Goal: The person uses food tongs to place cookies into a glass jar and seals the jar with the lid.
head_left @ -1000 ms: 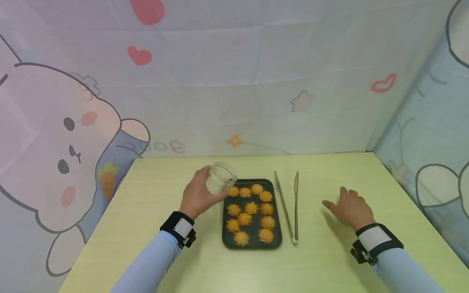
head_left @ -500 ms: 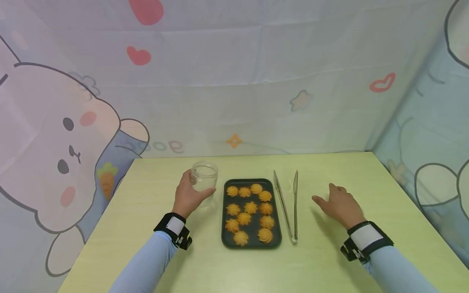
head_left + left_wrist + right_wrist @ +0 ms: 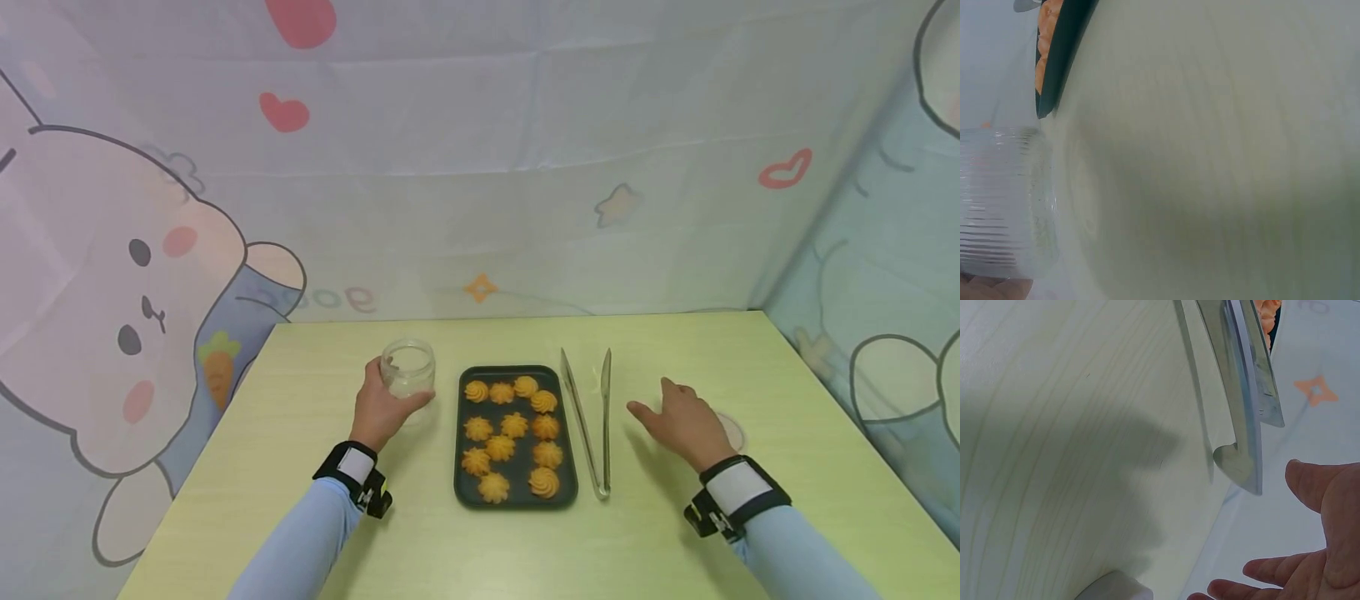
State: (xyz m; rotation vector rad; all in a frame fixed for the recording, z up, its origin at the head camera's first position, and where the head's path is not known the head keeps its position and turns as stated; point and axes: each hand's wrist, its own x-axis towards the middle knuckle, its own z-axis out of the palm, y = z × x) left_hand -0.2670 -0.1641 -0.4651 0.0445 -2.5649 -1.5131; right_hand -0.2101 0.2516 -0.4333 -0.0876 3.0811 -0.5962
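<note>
My left hand (image 3: 378,412) holds a clear glass jar (image 3: 412,371) by its side, left of a dark baking tray (image 3: 517,507). The jar is upright, its open mouth facing up, and no cookies show in it. Ribbed walls of the jar (image 3: 991,200) show in the left wrist view, its base close over the table. Right of the tray lie metal tongs (image 3: 604,450), their arms spread. My right hand (image 3: 686,425) hovers right of the tongs with nothing in it, thumb and fingers spread apart in the right wrist view.
Several piped golden cookies (image 3: 500,448) sit on the tray. Partly behind my right hand lies a pale round disc (image 3: 731,431). The light wooden table (image 3: 480,558) ends at a printed cloth backdrop (image 3: 525,250).
My left hand has carried the jar left from the tray's corner and lowered it, from tilted to upright. My right hand has moved left, and the pale disc now shows behind it.
</note>
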